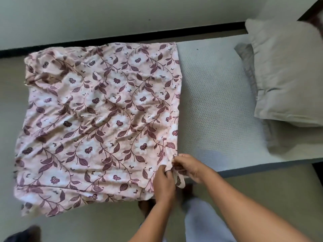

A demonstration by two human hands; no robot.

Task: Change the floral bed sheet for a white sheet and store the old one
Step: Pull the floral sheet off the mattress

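Both hands meet at one corner of the floral sheet [97, 119], which lies part-folded and rumpled on the bare mattress [209, 102]. The left hand [164, 182] pinches the cloth edge with curled fingers. The right hand [188, 167], touching it, has its fingertips closed on the same corner, where a loose tab of fabric hangs just below the grip.

The step looks like lining up the layers at this corner, ready for another fold. To do it well, I would first match the edges exactly under the fingers (a corner that starts crooked gives a crooked bundle). Then I would pull gently away from the grip to draw out the wrinkles that spread up and to the left of it. The far corner, diagonally opposite the grip, is bunched and probably needs flattening too. The pillow [286, 75] sits well to the right of the hands, out of the way. No white sheet is in view.
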